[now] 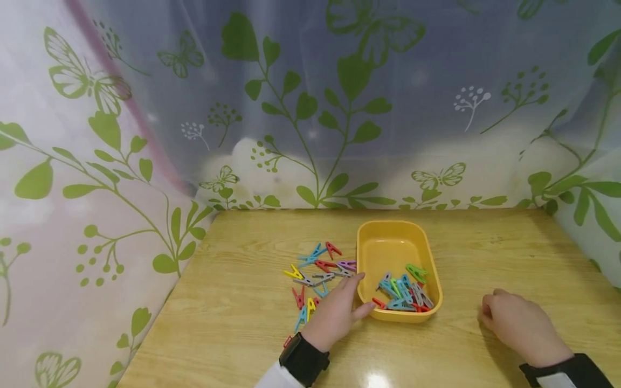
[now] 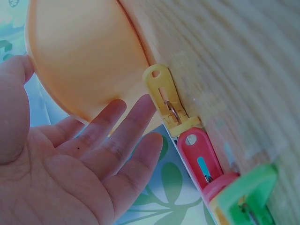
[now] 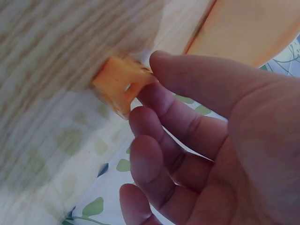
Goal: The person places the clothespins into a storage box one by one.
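A yellow plastic box (image 1: 388, 253) stands on the wooden table, with a heap of coloured clothespins (image 1: 402, 293) at its near end. My left hand (image 1: 335, 312) is at the box's near left corner, its fingers fairly straight. In the left wrist view the thumb (image 2: 19, 69) meets the box's rim and the other fingers spread along its wall. To the right of the box, my right hand (image 1: 524, 326) is low over the table. Its thumb and index finger pinch an orange clothespin (image 3: 117, 79), which the hand hides in the head view.
Several loose clothespins (image 1: 324, 277) in red, blue, yellow, grey and purple lie left of the box, some close by the left hand. A printed curtain (image 1: 310, 178) with green leaves and butterflies borders the table (image 1: 233, 302) at the back and sides.
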`<state>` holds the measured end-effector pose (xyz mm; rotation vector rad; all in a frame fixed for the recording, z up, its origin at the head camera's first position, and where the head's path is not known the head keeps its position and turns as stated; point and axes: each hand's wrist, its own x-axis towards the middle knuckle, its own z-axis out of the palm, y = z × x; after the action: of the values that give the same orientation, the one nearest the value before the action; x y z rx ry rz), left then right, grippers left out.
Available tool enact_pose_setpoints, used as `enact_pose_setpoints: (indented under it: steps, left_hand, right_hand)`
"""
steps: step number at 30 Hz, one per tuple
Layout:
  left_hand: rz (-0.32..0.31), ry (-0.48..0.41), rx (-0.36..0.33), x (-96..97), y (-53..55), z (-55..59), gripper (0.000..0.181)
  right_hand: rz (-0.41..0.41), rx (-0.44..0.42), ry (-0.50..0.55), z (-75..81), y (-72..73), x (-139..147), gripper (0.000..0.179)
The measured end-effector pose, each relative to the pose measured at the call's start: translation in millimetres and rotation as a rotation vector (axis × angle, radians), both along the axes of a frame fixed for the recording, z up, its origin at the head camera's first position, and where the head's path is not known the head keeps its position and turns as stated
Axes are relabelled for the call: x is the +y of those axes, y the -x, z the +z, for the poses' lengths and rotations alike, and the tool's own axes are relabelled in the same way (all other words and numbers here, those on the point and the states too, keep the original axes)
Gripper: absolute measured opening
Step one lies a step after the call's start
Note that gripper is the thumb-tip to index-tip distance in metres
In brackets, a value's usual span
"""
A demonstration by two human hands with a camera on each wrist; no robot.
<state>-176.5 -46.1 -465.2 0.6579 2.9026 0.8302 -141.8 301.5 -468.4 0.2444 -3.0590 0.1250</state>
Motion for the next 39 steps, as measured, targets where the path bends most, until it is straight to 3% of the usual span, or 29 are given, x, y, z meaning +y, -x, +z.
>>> enact_pose_setpoints:
  steps: [6, 11, 22, 30, 39]
  left_hand:
    - [-0.01, 0.008, 0.01, 2.2, 0.4, -2.7, 0.066]
    - [-0.007, 0.022, 0.023, 3.4, 1.6, -1.7, 0.066]
    - [-0.006, 0.021, 0.028, 2.9, 1.4, -3.3, 0.066]
    - [0.001, 0.036, 0.032, 1.4, -1.0, -3.6, 0.066]
    - [0.001, 0.021, 0.023, -0.4, 0.0, -2.7, 0.065]
  right_hand:
    - [-0.008, -0.003, -0.002, -2.7, -2.2, 2, 0.025]
    - [0.004, 0.02, -0.002, 3.2, -2.4, 2, 0.019]
    - [0.086, 0.21, 0.009, 42.0, 2.6, -9, 0.017]
    - [0.218, 0.458, 0.034, 69.5, 12.2, -46, 0.021]
    - [0.337, 0.459, 0.056, 70.2, 18.9, -106, 0.021]
